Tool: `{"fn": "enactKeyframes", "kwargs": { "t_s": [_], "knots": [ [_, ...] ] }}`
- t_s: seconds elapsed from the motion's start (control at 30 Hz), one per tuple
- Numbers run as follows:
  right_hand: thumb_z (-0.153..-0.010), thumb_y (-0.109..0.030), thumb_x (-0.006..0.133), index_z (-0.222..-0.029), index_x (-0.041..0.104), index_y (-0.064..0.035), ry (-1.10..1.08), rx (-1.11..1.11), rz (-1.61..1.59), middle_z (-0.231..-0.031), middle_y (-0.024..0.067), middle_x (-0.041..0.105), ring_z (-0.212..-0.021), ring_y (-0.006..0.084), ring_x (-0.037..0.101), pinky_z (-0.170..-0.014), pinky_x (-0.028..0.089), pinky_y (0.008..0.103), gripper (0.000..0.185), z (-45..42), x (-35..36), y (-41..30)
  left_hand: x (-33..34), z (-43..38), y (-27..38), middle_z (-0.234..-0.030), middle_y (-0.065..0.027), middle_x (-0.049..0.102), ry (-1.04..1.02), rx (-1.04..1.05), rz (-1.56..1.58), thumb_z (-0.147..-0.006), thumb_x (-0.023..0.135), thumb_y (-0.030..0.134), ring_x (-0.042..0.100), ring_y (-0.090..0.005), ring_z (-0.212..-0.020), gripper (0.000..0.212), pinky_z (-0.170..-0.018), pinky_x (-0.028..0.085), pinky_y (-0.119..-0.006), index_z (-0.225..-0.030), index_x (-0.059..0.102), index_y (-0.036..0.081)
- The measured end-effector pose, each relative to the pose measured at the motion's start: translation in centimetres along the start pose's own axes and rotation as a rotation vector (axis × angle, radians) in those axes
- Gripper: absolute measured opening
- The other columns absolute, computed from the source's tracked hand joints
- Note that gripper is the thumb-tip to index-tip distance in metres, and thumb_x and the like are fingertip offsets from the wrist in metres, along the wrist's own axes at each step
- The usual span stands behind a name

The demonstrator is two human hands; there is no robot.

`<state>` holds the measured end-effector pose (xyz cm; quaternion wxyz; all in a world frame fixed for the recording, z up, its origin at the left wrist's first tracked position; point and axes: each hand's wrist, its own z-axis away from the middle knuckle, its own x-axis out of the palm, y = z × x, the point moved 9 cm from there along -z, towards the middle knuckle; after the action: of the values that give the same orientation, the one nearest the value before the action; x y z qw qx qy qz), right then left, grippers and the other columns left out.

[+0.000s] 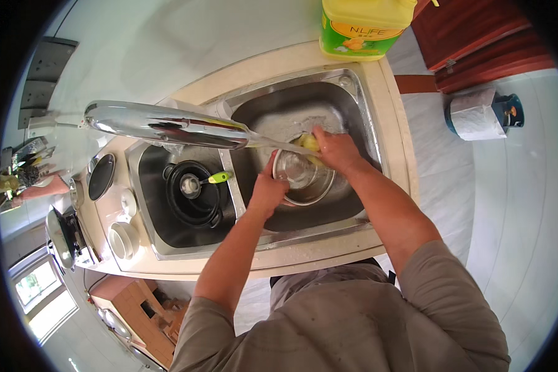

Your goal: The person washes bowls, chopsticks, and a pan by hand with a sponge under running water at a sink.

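Note:
Over the right basin of a stainless steel double sink (302, 228), my left hand (270, 188) grips the near-left side of a round metal bowl (307, 179). The bowl is tilted, and water shows inside it. My right hand (337, 149) holds a yellow sponge or cloth (308, 142) against the bowl's far rim; its exact kind is hard to tell. From the chrome faucet (167, 123), a stream of water (279, 143) runs down onto the bowl and the yellow piece. Part of the bowl's rim is hidden by my right hand.
A black pot (193, 218) with a green-handled ladle (219, 177) sits in the left basin. White bowls (123, 240) and a dark pan or lid (102, 177) stand on the left counter. Behind the sink's right corner is a yellow detergent jug (367, 32). A blue gas cylinder (510, 110) is at right.

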<state>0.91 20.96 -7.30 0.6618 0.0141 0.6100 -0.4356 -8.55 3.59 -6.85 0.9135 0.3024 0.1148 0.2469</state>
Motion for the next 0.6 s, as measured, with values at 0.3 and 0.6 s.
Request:
{"fn": "enactKeyframes", "kwargs": {
  "t_s": [0.3,0.6],
  "knots": [
    [-0.081,-0.011,0.067,-0.113,0.055,0.0065,0.331,0.774,-0.896,-0.098,0.0275,0.065,-0.095,0.0412,0.064,-0.083,0.049,0.0486,0.039,8.4,8.5,-1.6,0.8,-1.7,-3.2,-0.113,-0.0084,0.065,0.407,0.462,0.707,-0.076,0.048,-0.015,0.063,-0.0223,-0.100,0.052,-0.089,0.051,-0.035,-0.124,0.055,0.002],
    [-0.091,-0.028,0.054,-0.118,0.053,-0.0020,-0.211,-0.632,0.321,-0.093,0.0178,0.068,-0.090,0.0355,0.067,-0.075,0.054,0.0451,0.038,-2.4,0.5,-7.7,0.2,-2.1,-4.0,-0.093,-0.0119,0.063,-0.017,-0.031,0.005,-0.069,0.060,-0.006,0.062,-0.0203,-0.072,0.047,-0.061,0.053,-0.035,-0.115,0.056,-0.004]
  ]
}}
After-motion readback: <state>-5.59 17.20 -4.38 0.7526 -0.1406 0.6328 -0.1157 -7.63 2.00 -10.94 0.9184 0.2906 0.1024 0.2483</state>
